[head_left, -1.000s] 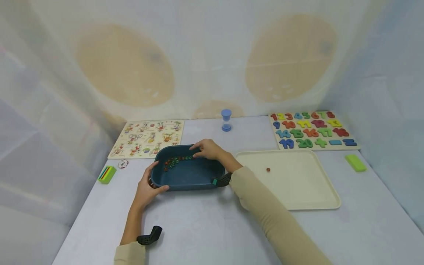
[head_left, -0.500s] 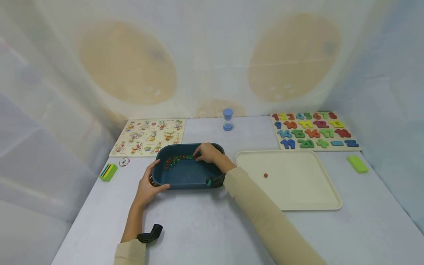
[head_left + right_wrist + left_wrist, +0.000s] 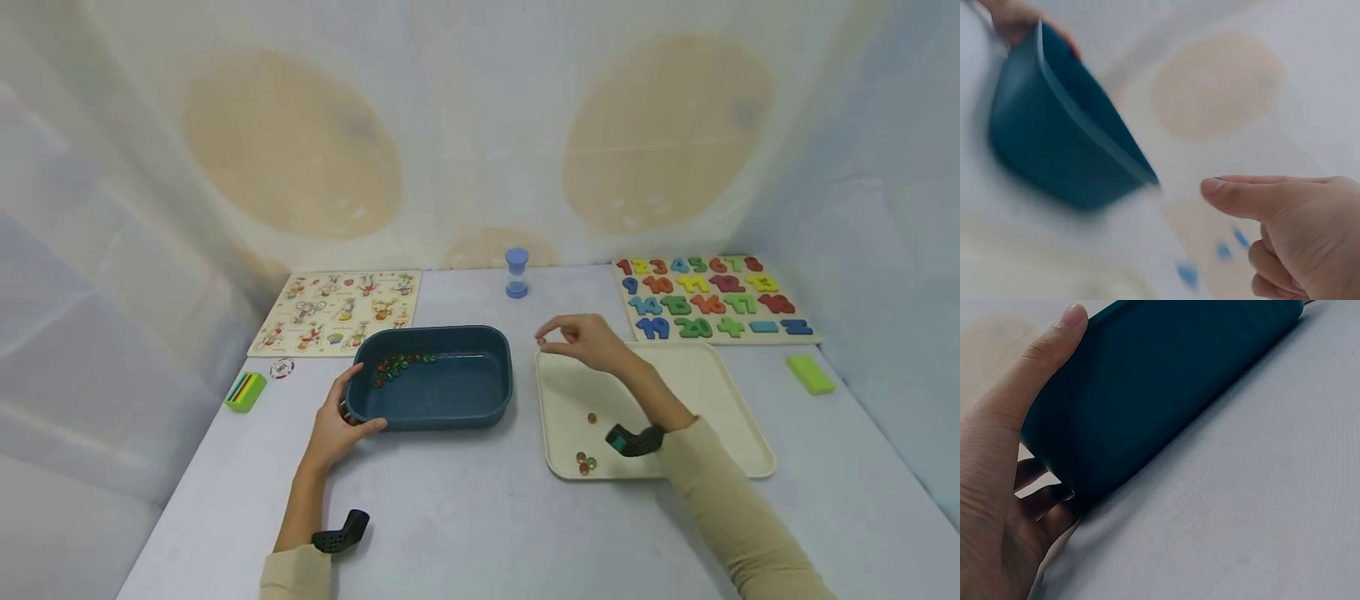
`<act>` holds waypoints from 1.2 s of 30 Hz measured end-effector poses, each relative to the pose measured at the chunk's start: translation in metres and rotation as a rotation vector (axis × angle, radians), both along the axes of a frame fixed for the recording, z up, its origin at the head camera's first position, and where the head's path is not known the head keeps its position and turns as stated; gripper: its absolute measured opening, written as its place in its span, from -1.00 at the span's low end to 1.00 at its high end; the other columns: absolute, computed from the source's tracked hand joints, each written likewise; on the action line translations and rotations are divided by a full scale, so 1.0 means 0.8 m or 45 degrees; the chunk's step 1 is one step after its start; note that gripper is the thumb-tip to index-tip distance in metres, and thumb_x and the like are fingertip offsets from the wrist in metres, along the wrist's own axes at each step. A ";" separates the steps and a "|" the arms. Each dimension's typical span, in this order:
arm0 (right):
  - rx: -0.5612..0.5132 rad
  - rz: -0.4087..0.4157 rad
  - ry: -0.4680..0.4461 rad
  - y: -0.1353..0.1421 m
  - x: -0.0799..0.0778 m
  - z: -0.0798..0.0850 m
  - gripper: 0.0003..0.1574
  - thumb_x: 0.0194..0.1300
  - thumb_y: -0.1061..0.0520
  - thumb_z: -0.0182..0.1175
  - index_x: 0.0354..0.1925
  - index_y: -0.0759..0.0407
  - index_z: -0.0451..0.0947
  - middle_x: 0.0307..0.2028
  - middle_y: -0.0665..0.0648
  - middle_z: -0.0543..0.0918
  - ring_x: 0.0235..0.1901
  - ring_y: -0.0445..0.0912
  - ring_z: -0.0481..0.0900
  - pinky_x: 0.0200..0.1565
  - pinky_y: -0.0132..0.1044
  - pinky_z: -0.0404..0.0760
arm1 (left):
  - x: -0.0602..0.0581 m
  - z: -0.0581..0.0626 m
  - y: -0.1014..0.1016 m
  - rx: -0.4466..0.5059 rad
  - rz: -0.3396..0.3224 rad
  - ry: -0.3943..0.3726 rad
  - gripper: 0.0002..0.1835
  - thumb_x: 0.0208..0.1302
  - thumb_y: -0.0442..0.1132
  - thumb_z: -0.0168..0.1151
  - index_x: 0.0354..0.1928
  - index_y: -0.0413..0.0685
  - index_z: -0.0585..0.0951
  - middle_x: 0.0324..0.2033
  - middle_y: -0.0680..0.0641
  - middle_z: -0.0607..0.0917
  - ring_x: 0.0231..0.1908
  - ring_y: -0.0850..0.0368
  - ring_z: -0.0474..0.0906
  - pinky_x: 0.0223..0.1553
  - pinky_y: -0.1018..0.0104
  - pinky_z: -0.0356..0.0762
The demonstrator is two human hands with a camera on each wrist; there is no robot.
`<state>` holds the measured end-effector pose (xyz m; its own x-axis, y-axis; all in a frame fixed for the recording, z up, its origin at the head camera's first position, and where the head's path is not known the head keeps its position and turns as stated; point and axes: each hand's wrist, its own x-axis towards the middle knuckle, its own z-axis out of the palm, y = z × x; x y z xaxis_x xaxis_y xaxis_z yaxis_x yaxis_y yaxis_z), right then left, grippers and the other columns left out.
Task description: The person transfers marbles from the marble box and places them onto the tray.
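A dark blue-green basin (image 3: 427, 417) stands on the table. My left hand (image 3: 333, 429) grips its left end, thumb at the front rim and fingers behind the corner, as the left wrist view also shows. Small shiny red and green marbles (image 3: 397, 367) lie along the basin's left and back inside. My right hand (image 3: 585, 342) is above the back left corner of a cream tray (image 3: 697, 400), pinching a small reddish marble (image 3: 541, 341) between thumb and forefinger. Several marbles sit in the tray, one marble (image 3: 592, 417) apart from a cluster (image 3: 584, 464) by the front edge.
At the back left lies a picture puzzle board (image 3: 337, 312), at the back right a number puzzle board (image 3: 708, 296). A blue sand timer (image 3: 517, 272) stands between them. Green blocks (image 3: 244, 392) and a poker chip (image 3: 282, 368) are on the left, a green block (image 3: 810, 374) on the right.
My right hand has left the basin and moved right to the tray, pinching a marble. The lone tray marble has rolled toward the front. The front cluster now shows. My left hand stays put.
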<state>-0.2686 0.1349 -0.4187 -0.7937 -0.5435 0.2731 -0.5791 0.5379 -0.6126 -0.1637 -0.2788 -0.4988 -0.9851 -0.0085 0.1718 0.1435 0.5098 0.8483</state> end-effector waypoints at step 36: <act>0.178 0.269 -0.100 -0.180 -0.045 -0.009 -0.67 0.13 0.03 0.23 -0.10 0.05 0.60 -0.84 -0.05 0.17 -0.79 -0.21 0.06 -0.60 -0.43 0.16 | 0.001 0.001 0.001 0.027 -0.013 -0.036 -0.02 -0.14 -0.15 0.45 0.30 0.46 0.08 0.31 -0.03 0.14 0.09 -0.17 0.34 -0.10 -0.01 0.45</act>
